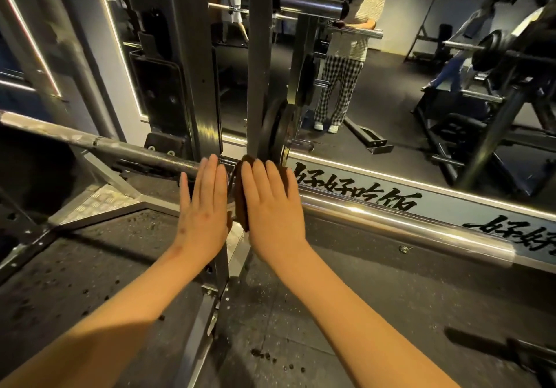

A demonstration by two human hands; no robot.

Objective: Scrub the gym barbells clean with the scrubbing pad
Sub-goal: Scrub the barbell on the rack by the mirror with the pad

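Observation:
A barbell rests across the rack, its dull grey shaft [120, 148] running left and its shiny chrome sleeve [406, 225] running right. Both hands lie over the collar where shaft meets sleeve. My left hand [204, 207] is flat with straight fingers on the shaft side. My right hand [272, 207] presses a dark brown scrubbing pad [240, 195] against the sleeve's inner end with straight fingers. Only the pad's left edge shows between the hands.
A black rack upright [258, 71] rises just behind the hands, with a weight plate [275, 131] on a peg beside it. A wall mirror [391, 71] behind reflects a standing person and gym machines. Rack base beams [207, 312] cross the speckled rubber floor.

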